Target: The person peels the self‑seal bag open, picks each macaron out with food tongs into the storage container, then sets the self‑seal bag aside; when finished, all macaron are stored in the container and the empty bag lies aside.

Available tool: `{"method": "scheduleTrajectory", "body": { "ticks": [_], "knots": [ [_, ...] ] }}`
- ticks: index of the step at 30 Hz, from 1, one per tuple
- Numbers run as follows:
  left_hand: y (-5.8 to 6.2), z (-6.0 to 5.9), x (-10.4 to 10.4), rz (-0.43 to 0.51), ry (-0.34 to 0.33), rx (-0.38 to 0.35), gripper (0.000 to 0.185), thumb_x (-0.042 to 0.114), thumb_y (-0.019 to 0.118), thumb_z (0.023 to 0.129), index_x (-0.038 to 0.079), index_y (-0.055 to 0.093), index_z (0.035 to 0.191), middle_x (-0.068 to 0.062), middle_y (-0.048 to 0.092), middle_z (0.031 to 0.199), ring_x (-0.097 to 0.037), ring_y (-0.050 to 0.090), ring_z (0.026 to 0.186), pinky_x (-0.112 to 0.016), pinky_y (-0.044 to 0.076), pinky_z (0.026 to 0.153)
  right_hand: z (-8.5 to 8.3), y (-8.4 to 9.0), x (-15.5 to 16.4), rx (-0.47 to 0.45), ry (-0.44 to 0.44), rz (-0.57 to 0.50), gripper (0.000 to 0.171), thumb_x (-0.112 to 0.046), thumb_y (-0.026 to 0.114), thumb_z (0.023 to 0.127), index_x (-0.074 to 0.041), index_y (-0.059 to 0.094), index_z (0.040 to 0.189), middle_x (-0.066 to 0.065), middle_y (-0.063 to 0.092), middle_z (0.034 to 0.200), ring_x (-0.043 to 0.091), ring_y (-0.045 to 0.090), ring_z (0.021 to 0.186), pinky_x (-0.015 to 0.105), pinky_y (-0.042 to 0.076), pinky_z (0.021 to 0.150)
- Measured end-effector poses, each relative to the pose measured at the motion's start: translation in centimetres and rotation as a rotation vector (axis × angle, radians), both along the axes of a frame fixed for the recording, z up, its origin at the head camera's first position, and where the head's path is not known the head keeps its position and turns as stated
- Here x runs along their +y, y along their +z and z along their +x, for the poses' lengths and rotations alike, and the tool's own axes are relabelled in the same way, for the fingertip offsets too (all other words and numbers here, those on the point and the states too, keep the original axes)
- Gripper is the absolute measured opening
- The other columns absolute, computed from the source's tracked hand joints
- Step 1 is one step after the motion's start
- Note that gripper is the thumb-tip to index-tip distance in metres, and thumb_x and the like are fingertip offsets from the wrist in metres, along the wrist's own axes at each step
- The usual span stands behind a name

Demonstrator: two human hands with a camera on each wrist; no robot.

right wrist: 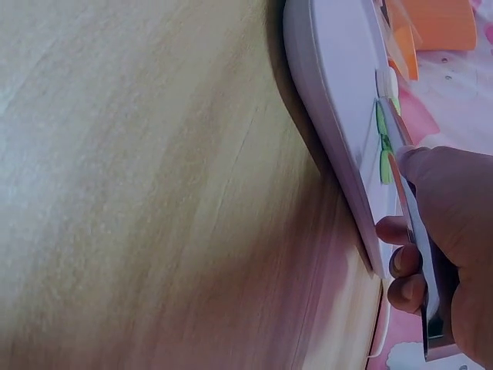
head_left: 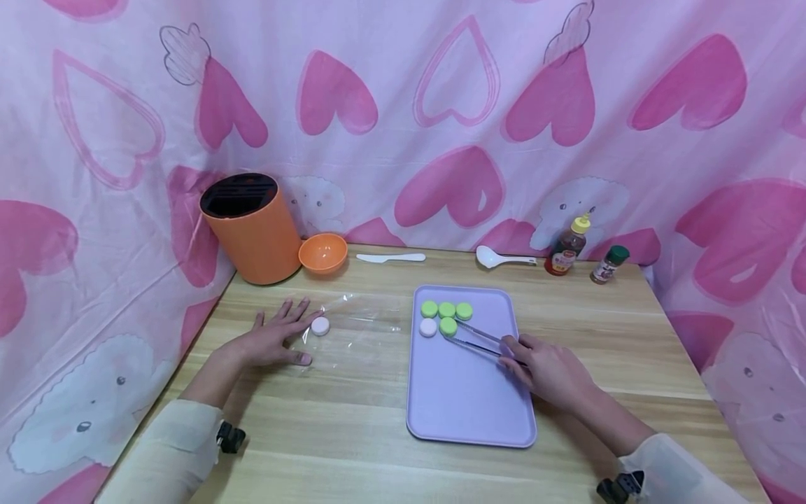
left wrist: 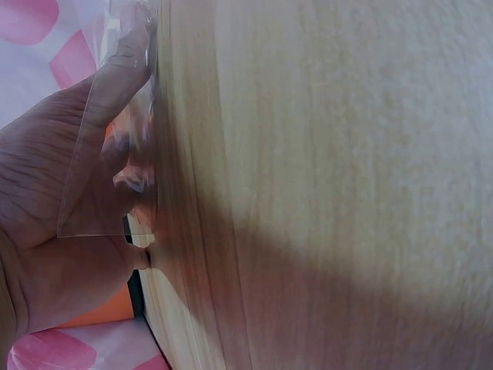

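My left hand (head_left: 277, 338) lies with spread, straight fingers on a clear plastic bag (head_left: 362, 315) left of the tray. A pinkish-white, macaron-like disc (head_left: 320, 326) shows at the bag, right by its fingertips. My right hand (head_left: 550, 367) grips metal tongs (right wrist: 422, 247) over the lilac tray (head_left: 466, 413). The tongs' tips stand on either side of a green macaron-like disc (head_left: 448, 326) on the tray. Beside that disc is a white one (head_left: 427, 327). Three green discs (head_left: 446, 310) form a row behind them.
Along the back stand an orange knife block (head_left: 255, 238), an orange bowl (head_left: 323, 253), a white knife (head_left: 390, 257), a white spoon (head_left: 504, 259), a yellow-capped sauce bottle (head_left: 565, 248) and a green-capped spice jar (head_left: 609, 264). A pink heart-patterned curtain (head_left: 352, 154) borders the table.
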State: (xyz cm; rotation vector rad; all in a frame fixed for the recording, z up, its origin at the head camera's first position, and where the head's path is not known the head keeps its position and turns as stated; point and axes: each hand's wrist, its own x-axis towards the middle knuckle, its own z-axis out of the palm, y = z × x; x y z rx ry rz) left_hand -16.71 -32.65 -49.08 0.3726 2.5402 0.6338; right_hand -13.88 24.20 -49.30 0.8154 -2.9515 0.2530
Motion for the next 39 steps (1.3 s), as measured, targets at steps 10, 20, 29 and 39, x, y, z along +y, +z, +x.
{"method": "scheduleTrajectory", "body": {
  "ticks": [10,20,29,39],
  "knots": [
    [-0.3,-0.1,-0.2,0.011,-0.001,0.000,0.103,0.059,0.080,0.094,0.031,0.026,0.177,-0.014,-0.003,0.188,-0.053,-0.018,0.170,-0.088,-0.021,0.120,0.4,0.2,0.4,0.010,-0.003,-0.012,0.041,-0.038,0.080,0.103,-0.017,0.076,0.138,-0.003,0.065,0.092,0.002,0.045,0.061,0.019,0.037,0.052],
    [-0.5,-0.2,-0.2,0.006,-0.001,-0.005,0.103,0.061,0.080,0.094,0.032,0.026,0.177,-0.013,-0.005,0.188,-0.052,-0.019,0.170,-0.088,-0.022,0.120,0.5,0.2,0.8,0.005,-0.012,-0.012,0.041,-0.040,0.078,0.105,-0.019,0.076,0.139,-0.006,0.062,0.089,0.001,0.044,0.061,0.020,0.036,0.051],
    [-0.3,-0.2,-0.3,0.006,-0.007,0.002,0.103,0.060,0.079,0.095,0.031,0.026,0.177,-0.014,-0.005,0.188,-0.052,-0.018,0.170,-0.088,-0.021,0.120,0.5,0.6,0.6,0.027,-0.010,-0.019,0.042,-0.040,0.078,0.104,-0.018,0.076,0.140,0.002,0.073,0.100,0.003,0.050,0.064,0.022,0.042,0.053],
    [0.0,-0.1,0.0,0.000,-0.002,-0.002,0.102,0.059,0.080,0.095,0.031,0.026,0.177,-0.015,-0.004,0.188,-0.053,-0.018,0.170,-0.088,-0.021,0.120,-0.5,1.0,-2.4,0.072,0.102,-0.008,0.043,-0.042,0.079,0.103,-0.020,0.077,0.139,-0.001,0.072,0.097,0.004,0.048,0.064,0.021,0.042,0.056]
  ]
}}
